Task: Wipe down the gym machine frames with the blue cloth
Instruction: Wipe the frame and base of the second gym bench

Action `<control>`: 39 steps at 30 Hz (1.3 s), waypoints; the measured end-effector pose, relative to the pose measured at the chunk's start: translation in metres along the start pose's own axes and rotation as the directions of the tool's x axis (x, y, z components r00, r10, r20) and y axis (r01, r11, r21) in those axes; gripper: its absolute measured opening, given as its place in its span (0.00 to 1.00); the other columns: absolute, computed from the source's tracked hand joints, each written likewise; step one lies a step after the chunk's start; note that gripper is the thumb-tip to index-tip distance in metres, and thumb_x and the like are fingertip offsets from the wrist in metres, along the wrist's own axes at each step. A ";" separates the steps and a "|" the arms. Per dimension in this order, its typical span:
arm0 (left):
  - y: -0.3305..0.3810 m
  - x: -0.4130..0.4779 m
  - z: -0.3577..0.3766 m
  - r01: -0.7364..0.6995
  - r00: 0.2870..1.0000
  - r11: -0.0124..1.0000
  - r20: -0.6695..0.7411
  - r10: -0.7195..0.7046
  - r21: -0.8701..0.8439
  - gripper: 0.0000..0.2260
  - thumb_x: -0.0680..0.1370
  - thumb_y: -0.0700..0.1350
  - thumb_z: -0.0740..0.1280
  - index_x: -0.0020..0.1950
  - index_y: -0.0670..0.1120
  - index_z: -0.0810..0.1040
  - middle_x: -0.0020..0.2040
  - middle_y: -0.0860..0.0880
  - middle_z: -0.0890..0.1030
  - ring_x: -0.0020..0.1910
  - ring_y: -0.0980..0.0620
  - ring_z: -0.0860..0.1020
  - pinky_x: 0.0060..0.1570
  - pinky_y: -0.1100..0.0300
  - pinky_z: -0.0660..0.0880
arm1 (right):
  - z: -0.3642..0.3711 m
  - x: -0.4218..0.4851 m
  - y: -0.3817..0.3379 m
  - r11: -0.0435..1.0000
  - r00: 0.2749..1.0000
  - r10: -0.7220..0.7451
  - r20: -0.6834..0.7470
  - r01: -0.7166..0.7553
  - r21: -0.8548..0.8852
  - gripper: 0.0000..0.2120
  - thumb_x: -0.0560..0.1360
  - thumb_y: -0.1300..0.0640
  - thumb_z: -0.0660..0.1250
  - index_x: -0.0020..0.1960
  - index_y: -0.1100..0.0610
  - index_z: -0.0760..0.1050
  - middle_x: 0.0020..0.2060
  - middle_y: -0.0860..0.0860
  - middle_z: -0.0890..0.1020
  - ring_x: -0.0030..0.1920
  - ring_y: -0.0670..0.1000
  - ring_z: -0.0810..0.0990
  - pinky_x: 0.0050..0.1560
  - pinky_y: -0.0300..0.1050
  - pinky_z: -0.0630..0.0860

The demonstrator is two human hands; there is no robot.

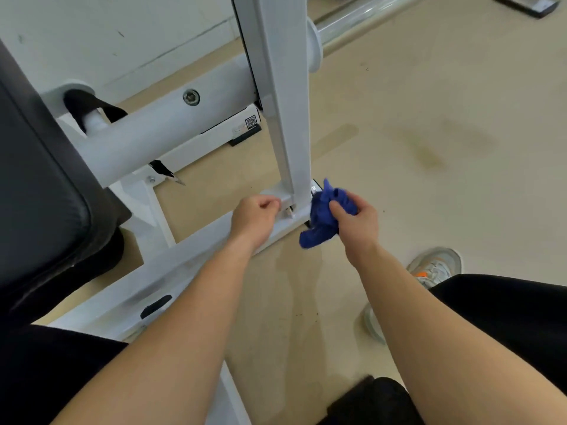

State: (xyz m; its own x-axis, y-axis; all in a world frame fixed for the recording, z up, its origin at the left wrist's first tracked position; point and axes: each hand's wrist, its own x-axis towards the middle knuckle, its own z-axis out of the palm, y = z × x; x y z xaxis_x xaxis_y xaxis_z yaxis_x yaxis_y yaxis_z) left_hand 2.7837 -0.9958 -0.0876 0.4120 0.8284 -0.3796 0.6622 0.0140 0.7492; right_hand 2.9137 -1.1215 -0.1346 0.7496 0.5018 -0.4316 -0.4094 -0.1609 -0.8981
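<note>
Blue cloth [322, 217]: bunched in your right hand [357, 220], beside the white frame [285, 118]
Left hand [254, 217]: fingers clenched, empty, near its base

Bare arms, black legwear, pale trainers

The left hand [254, 216] and right hand [356, 219] are ungloved, and the forearms [190, 317] are bare to the lower edge. Black close-fitting trousers [506, 308] cover both legs. The trainer [435, 266] is grey-white with pale laces and small orange marks — a second shoe [372, 326] shows only as a blurred pale edge.
</note>
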 end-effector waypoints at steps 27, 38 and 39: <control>-0.012 0.024 -0.030 0.032 0.996 0.999 -0.080 -0.033 -0.014 0.16 0.81 0.42 0.62 0.68 0.51 0.68 0.48 0.55 0.82 0.47 0.56 0.82 0.54 0.52 0.79 | 0.066 0.025 -0.007 0.992 0.992 -0.049 0.119 0.063 -0.111 0.29 0.78 0.63 0.51 0.75 0.43 0.66 0.56 0.50 0.78 0.52 0.50 0.76 0.53 0.44 0.74; -0.031 0.042 -0.025 0.012 0.995 1.000 -0.100 -0.010 0.014 0.16 0.80 0.45 0.61 0.68 0.51 0.69 0.49 0.56 0.82 0.49 0.53 0.81 0.55 0.50 0.78 | 0.084 0.025 0.035 0.920 1.000 -0.016 0.006 0.017 -0.392 0.29 0.84 0.62 0.53 0.81 0.49 0.48 0.55 0.54 0.74 0.49 0.59 0.78 0.39 0.34 0.69; -0.033 0.044 -0.024 0.012 0.995 1.000 -0.099 -0.010 0.019 0.16 0.80 0.45 0.61 0.68 0.51 0.69 0.49 0.57 0.82 0.49 0.53 0.81 0.54 0.51 0.78 | 0.083 0.025 0.034 0.925 1.000 0.010 0.015 -0.004 -0.381 0.28 0.84 0.63 0.52 0.81 0.50 0.49 0.55 0.53 0.73 0.51 0.56 0.77 0.33 0.28 0.69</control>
State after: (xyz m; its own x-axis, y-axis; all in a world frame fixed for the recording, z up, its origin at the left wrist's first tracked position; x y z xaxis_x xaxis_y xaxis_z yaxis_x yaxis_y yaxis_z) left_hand 2.7653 -0.9459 -0.1157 0.3414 0.8796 -0.3313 0.6789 0.0131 0.7342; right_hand 2.8750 -1.0438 -0.1686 0.7374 0.5127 -0.4397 -0.1832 -0.4747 -0.8609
